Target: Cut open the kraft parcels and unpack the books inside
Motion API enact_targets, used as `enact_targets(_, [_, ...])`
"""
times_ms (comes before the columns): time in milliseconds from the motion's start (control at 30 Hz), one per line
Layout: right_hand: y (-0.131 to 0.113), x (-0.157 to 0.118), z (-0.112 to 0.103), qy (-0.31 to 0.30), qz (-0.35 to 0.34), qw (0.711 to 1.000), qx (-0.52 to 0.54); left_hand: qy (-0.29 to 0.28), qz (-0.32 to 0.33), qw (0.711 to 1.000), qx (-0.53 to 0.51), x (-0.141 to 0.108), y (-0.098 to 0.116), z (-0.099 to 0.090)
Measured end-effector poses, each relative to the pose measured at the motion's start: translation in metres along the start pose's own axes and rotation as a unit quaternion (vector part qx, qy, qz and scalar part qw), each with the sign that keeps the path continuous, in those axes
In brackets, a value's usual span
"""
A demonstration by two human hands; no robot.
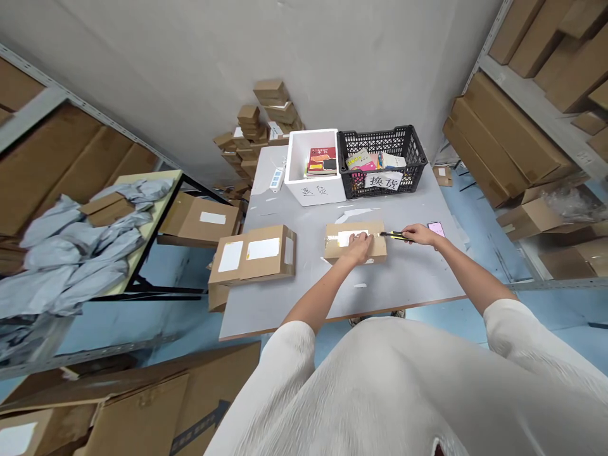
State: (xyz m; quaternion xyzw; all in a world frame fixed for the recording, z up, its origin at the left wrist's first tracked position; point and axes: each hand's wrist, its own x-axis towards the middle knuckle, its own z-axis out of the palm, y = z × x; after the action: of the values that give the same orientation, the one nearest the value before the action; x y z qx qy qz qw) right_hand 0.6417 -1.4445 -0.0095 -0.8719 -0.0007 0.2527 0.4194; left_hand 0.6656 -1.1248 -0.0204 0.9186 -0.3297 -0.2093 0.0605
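Note:
A taped cardboard box point(333, 248) with a white label lies on the grey table point(304, 297) in front of me. My left hand point(360, 247) rests on top of it, fingers spread over the label. Held in my right hand point(418, 234) is a black and yellow box cutter point(396, 235), whose tip reaches the box's right end. A phone point(436, 228) with a pink screen lies just beyond my right hand.
Behind the box stand a white foam bin point(317, 190) and a black crate point(384, 182), both holding books. Two labelled boxes point(259, 267) sit at the table's left edge. A power strip point(277, 179) lies near the bin. Shelves with cartons flank both sides.

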Motion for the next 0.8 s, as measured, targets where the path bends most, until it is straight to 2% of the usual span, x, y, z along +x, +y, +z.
enact_targets(200, [-0.003,0.005,-0.002,-0.02,-0.022,0.992,-0.122,0.002,0.009,1.0,-0.007,-0.005,-0.004,0.0])
enact_targets(300, [-0.002,0.007,0.0,-0.052,-0.02,0.991,-0.118,0.006,0.01,1.0,-0.024,-0.006,-0.007,0.003])
enact_targets(433, [0.001,-0.004,-0.001,-0.107,0.023,0.991,-0.073,0.01,-0.001,0.999,-0.049,-0.008,-0.009,0.005])
enact_targets(533, [0.003,-0.015,-0.002,-0.083,0.057,0.995,-0.009,0.019,0.0,0.998,-0.064,-0.008,-0.008,0.004])
enact_targets(633, [0.004,-0.023,-0.001,-0.048,0.075,0.995,0.052,0.071,-0.03,0.994,-0.081,-0.002,-0.004,0.0])
enact_targets(700, [0.005,-0.025,0.001,-0.024,0.064,0.996,0.065,0.107,-0.06,0.989,-0.083,0.005,-0.002,-0.001])
enact_targets(800, [0.006,-0.029,0.007,0.011,0.011,0.999,0.042,0.12,-0.07,0.988,-0.068,0.015,-0.002,0.0])
